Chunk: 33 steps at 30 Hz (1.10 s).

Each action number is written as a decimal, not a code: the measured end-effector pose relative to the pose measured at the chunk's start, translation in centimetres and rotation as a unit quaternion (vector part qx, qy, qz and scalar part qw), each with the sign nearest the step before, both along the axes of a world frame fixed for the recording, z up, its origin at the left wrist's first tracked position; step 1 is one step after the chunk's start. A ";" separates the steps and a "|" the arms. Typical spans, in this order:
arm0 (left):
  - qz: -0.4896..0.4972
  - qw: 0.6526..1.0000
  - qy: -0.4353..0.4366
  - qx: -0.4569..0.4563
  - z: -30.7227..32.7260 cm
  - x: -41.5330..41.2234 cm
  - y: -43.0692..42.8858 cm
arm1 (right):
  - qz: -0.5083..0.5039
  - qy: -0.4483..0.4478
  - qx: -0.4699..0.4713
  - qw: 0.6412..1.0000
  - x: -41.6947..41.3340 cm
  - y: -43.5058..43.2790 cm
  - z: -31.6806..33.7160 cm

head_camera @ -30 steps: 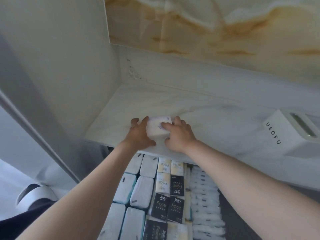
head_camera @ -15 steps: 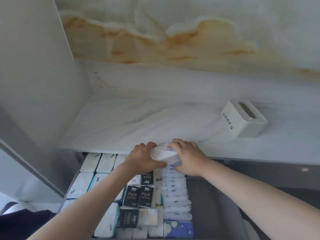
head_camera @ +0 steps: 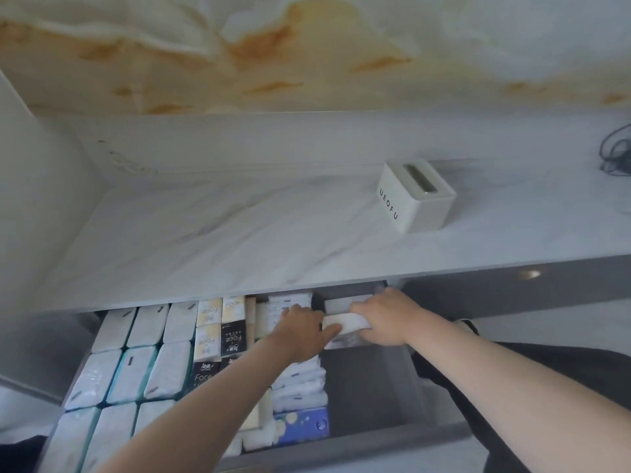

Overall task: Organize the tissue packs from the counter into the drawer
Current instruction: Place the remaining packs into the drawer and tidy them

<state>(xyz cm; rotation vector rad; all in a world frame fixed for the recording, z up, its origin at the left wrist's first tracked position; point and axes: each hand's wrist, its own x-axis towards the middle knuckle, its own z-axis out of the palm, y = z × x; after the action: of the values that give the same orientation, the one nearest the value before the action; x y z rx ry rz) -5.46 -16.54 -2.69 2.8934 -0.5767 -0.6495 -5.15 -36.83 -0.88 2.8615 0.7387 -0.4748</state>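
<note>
Looking down from the head camera, what do the hands hold? asks the listener.

Describer: Both reach into the open drawer (head_camera: 368, 387) under the counter (head_camera: 239, 227). The left hand (head_camera: 300, 331) and the right hand (head_camera: 382, 319) are close together, fingers curled round either end of one white tissue pack (head_camera: 345, 324), gripping it between them. The pack is at the back of the drawer's right section, over the bare grey floor. Whether it rests on anything, I cannot tell.

Listener: How full is the drawer?

Describer: The left part is packed with rows of white packs (head_camera: 136, 363), then black-and-cream packs (head_camera: 232, 331), then a column of soft white packs ending in a blue patterned pack (head_camera: 304, 423) at the front. The right section is mostly bare.

Listener: And the counter?

Describer: Only a white tissue box holder (head_camera: 415, 196) and a dark cable (head_camera: 614, 155) at the far right show on it, with no loose packs in view. I judge the sorting nearly done, though the counter runs past the frame.
</note>
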 end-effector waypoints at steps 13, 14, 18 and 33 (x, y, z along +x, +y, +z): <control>-0.127 0.982 -0.127 0.063 -7.3 3.2 -1.9 | -0.038 -0.079 -0.170 0.981 3.1 0.3 -8.8; -0.132 0.981 -0.126 0.070 -7.7 3.4 -2.1 | -0.039 -0.081 -0.186 0.978 3.1 0.4 -9.0; -0.141 0.978 -0.123 0.094 -8.4 3.3 -2.4 | -0.060 -0.092 -0.167 0.980 2.9 0.9 -9.4; -0.173 0.978 -0.068 0.096 -6.9 3.0 -2.5 | -0.003 -0.059 -0.143 0.988 3.1 0.0 -8.6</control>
<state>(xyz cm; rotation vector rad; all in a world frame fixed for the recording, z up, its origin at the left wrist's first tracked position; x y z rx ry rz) -2.48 -19.05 -9.60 3.0613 -1.1121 -0.5760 -2.08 -36.81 -9.52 2.5995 0.5891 -0.3733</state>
